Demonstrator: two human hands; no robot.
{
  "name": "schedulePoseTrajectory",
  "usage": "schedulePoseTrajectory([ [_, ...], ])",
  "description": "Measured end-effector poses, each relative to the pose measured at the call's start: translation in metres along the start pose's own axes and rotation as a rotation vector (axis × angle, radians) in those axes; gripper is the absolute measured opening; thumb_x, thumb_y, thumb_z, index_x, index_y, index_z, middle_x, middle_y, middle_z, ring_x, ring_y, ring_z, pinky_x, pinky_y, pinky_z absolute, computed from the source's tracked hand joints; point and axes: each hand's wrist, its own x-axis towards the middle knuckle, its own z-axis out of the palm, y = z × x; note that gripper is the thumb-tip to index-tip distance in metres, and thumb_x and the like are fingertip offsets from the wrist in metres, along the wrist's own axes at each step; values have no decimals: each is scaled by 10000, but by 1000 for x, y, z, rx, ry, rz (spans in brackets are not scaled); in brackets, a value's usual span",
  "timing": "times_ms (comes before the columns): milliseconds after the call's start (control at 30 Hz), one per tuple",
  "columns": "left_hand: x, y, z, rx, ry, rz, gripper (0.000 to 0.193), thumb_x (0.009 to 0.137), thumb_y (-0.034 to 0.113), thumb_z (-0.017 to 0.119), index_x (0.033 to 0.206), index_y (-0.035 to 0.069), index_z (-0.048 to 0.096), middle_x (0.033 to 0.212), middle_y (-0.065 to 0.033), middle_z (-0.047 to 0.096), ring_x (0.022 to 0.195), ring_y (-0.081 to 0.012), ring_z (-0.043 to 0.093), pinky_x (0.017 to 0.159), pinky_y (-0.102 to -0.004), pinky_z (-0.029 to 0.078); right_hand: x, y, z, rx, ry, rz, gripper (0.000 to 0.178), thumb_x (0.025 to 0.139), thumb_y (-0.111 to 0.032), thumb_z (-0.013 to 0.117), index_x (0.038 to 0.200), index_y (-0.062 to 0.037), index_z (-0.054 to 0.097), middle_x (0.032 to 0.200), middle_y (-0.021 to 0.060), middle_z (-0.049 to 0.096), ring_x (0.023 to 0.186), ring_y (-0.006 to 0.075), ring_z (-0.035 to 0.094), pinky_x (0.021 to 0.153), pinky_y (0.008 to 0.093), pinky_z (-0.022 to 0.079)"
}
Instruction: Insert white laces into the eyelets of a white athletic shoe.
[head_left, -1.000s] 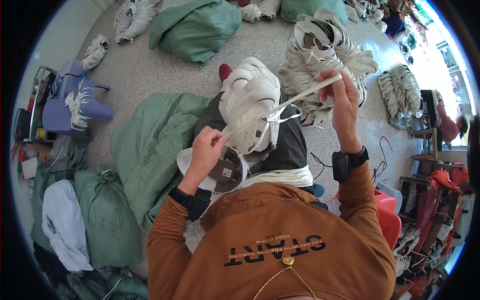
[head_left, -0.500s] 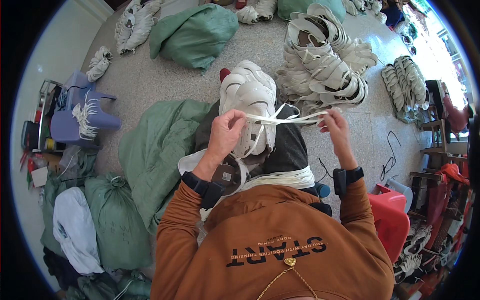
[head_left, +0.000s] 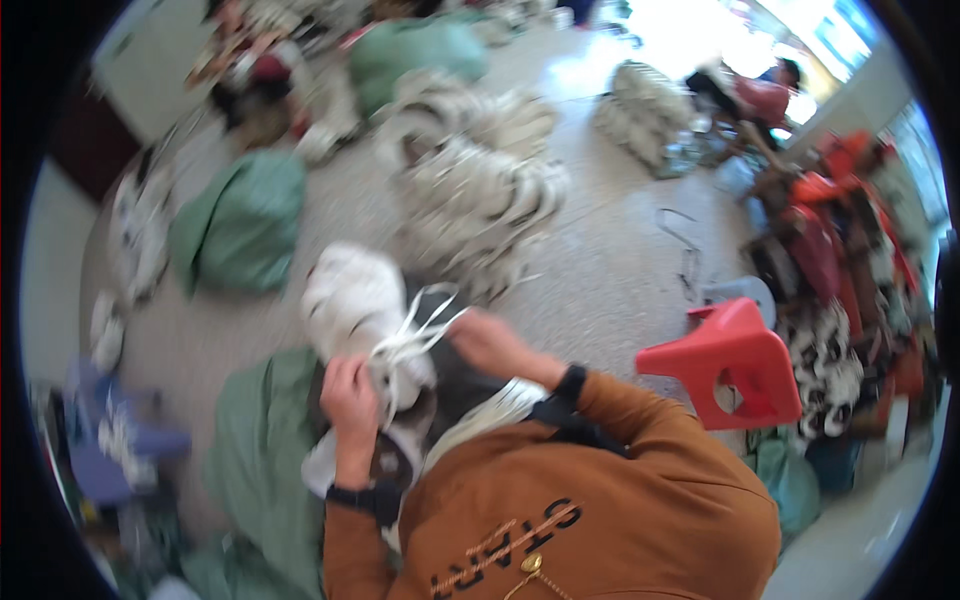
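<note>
White shoe uppers point(head_left: 350, 285) lie nested together on my lap. Across the nearest one runs a white shoelace point(head_left: 412, 345), gathered into a knot with loops standing up. My left hand point(head_left: 350, 395) is closed at the left side of the knot, fingertips pinched on the lace. On the other side my right hand point(head_left: 490, 342) pinches the lace ends; its fingertips are partly smeared by motion. A bundle of white laces point(head_left: 490, 420) lies across my lap, against my brown sweatshirt point(head_left: 600, 490).
A big pile of white shoe uppers point(head_left: 470, 190) stands on the floor ahead. Green sacks point(head_left: 240, 220) lie beyond my left knee and beside my leg. A red stool point(head_left: 725, 365) is at my right, a purple stool point(head_left: 95, 440) at far left. People sit farther off.
The view has swung to the right and is blurred. My hands have come closer together, the right one drawing in toward the knot. Lace loops now stand up between them.
</note>
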Motion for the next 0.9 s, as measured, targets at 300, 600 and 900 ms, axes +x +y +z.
schedulePoseTrajectory([
  [300, -18, 38, -4, 113, -19, 96, 417, 891, 82, 631, 1284, -26, 544, 1179, -226, 540, 1088, -411, 524, 940, -474, 442, 19, -86, 27, -13, -306, -293, 271, 853, -98, 611, 1097, 2, 550, 830, 200, 615, 763, 422, 636, 632, 483, 508],
  [600, -25, 28, 2, 291, -163, 27, 492, 897, 48, 554, 1353, -93, 439, 1272, -269, 497, 1148, -462, 489, 982, -513, 417, 34, -74, 51, -181, -369, -303, 224, 831, -135, 640, 956, 15, 530, 790, 197, 628, 728, 397, 654, 614, 480, 509],
  [900, -31, 13, 11, 186, -52, -39, 455, 926, 74, 549, 1339, -90, 452, 1266, -274, 503, 1149, -436, 497, 972, -500, 424, 31, -77, 43, -158, -398, -282, 182, 883, -118, 585, 994, 17, 536, 879, 207, 634, 795, 397, 657, 661, 476, 511],
])
